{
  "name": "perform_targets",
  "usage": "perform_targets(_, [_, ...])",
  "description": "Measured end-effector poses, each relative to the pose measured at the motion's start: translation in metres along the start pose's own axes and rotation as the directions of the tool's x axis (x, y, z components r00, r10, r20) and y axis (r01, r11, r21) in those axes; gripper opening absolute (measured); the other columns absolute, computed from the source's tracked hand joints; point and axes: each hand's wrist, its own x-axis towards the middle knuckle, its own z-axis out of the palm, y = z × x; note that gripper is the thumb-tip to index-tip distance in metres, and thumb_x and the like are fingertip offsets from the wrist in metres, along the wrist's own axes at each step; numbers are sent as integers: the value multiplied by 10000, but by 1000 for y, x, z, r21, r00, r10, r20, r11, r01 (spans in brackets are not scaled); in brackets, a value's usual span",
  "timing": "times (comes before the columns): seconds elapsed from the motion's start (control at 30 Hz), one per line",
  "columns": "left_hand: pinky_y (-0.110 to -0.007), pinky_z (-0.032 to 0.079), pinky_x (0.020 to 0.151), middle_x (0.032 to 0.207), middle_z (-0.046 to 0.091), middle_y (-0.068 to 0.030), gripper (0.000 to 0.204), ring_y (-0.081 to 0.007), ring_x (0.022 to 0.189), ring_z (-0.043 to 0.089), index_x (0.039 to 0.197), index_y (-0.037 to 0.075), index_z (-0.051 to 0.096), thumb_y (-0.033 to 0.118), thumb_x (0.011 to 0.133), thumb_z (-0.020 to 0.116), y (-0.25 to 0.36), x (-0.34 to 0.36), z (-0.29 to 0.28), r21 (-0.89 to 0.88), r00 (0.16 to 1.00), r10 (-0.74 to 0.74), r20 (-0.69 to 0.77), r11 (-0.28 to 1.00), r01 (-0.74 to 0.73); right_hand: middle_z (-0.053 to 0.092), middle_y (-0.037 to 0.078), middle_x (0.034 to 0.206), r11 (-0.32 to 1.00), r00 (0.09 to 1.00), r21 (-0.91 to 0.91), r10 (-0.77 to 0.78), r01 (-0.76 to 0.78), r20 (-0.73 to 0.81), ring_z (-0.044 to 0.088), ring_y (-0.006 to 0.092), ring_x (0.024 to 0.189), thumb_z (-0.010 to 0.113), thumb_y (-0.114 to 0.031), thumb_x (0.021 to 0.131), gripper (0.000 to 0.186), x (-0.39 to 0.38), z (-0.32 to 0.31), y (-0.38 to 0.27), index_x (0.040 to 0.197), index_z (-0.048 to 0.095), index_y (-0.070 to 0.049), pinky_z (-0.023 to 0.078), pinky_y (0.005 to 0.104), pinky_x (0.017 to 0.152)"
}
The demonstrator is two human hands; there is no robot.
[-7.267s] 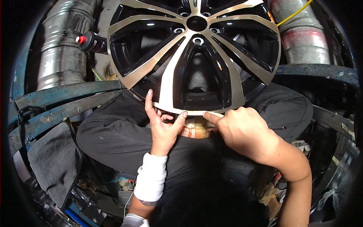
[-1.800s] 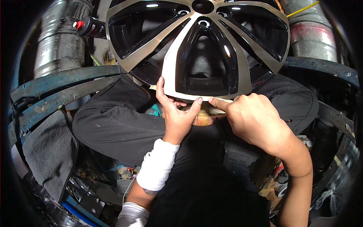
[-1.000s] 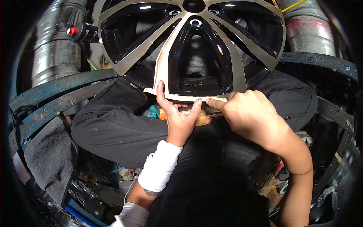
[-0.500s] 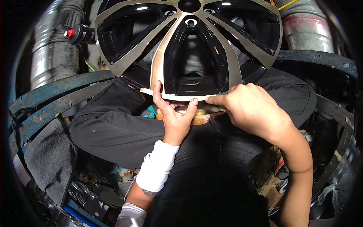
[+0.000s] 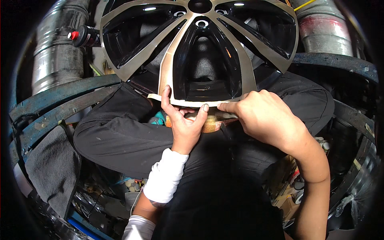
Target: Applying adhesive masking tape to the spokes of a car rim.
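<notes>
Dull metal duct pipe (image 5: 54,52) upper left; second pipe (image 5: 326,36) opposite; grey cloth (image 5: 50,168) below first; cluttered floor.

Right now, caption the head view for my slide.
Left hand and right hand press pale tape strip along rim of black-and-silver alloy wheel resting on lap.

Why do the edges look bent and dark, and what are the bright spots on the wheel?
Head view: the fisheye lens bends straight edges and blackens the corners; the spots are lamp glare on the glossy wheel; both hands look sharp.
</notes>
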Motion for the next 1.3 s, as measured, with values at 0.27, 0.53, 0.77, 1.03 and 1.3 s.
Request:
perform_targets(0.27, [-340, 546, 904, 1503, 419, -181, 1129, -214, 1139, 637, 1682, 68, 70, 80, 885, 870, 8, 0, 1, 16, 1000, -11, 4, 1000, 11, 769, 199, 840, 1000, 1000, 18, 4, -4, 12, 786, 368, 823, 659, -72, 888, 290, -1, -1, -1, 1138, 807, -72, 646, 469, 757])
perform_targets(0.53, [-344, 547, 902, 1461, 455, -190, 1155, -216, 1124, 641, 1688, 70, 31, 59, 882, 858, 8, 1, 3, 22, 1000, 29, -9, 999, -28, 758, 210, 827, 1000, 999, 14, 27, -27, 47, 760, 396, 764, 659, -53, 858, 466, -2, -2, -1, 1296, 789, -148, 621, 486, 721])
perform_targets(0.77, [-340, 562, 883, 1489, 423, -195, 1146, -211, 1106, 635, 1689, 67, 43, 75, 887, 862, 12, 1, 3, 52, 1000, -4, -10, 999, 5, 762, 217, 843, 999, 998, 14, 30, -31, 54, 765, 398, 779, 660, -54, 855, 465, 0, -2, -1, 1293, 788, -142, 624, 484, 729])
perform_targets(1.03, [-331, 567, 873, 1512, 403, -184, 1122, -202, 1100, 635, 1684, 63, 74, 92, 893, 869, 7, 0, 1, 52, 1000, -16, -7, 999, 16, 772, 211, 873, 999, 999, 38, 16, -17, 32, 769, 395, 805, 662, -53, 856, 458, -1, 0, 1, 1288, 789, -133, 624, 482, 747])
perform_targets(1.3, [-325, 564, 870, 1481, 430, -177, 1112, -196, 1088, 641, 1684, 63, 81, 76, 893, 863, 6, 0, 2, 61, 1000, 2, -10, 998, -2, 767, 200, 831, 1000, 1000, 15, 16, -16, 26, 784, 367, 808, 659, -72, 890, 314, -1, -2, -2, 1168, 805, -66, 644, 467, 754])
